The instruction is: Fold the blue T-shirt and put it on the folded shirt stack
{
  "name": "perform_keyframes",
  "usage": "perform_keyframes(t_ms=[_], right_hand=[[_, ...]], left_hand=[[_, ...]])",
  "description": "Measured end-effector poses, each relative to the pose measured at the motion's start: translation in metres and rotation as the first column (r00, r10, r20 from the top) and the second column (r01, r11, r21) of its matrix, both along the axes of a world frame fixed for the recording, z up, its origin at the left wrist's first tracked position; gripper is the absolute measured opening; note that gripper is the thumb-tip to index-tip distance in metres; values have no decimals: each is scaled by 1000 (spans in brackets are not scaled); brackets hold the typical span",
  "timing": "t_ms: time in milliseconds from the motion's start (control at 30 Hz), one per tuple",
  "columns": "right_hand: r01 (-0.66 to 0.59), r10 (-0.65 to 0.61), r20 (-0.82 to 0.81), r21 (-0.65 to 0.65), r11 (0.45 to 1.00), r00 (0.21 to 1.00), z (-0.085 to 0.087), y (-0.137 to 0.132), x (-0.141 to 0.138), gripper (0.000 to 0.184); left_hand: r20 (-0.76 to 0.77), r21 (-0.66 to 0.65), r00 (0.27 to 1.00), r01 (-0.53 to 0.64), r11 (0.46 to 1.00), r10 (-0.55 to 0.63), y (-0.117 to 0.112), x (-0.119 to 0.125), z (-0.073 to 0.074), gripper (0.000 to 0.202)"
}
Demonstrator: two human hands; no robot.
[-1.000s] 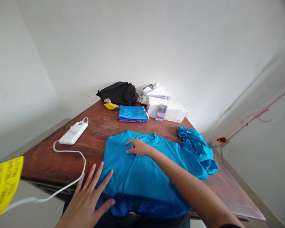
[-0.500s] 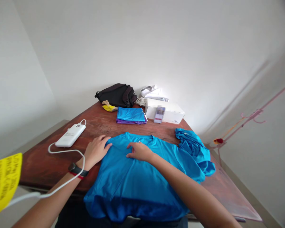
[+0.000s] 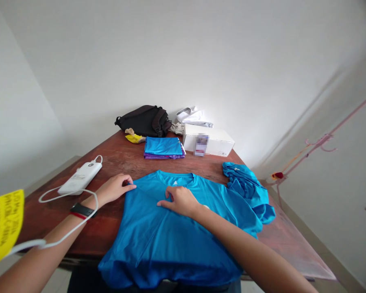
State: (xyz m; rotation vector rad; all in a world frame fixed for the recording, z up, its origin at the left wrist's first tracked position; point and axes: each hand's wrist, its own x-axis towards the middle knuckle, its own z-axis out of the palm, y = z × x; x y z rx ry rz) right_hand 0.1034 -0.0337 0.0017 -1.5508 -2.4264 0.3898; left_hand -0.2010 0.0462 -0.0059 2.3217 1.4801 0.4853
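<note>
Blue shirt lies spread on the wooden table, filling the lower middle of the frame, collar toward the top. Its shoulder corner at centre left is pinched between the thumb and fingers of the left hand. Near frame centre, the right hand rests on the chest with curled fingers; whether they grip cloth I cannot tell. A crumpled blue garment touches the sleeve at right. Farther up sit folded clothes and a white box.
</note>
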Motion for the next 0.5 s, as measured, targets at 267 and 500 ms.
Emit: perform_keyframes(t_ms=[267,500], right_hand=[[2,2,-69,57,998,998,-7,-6,6,26],[259,-216,-263,144,955,940,8,-1,84,34]], left_hand=[[-43,-31,992,-120,992,118,7,4,0,31],[-29,-52,983,-184,982,183,4,8,0,52]])
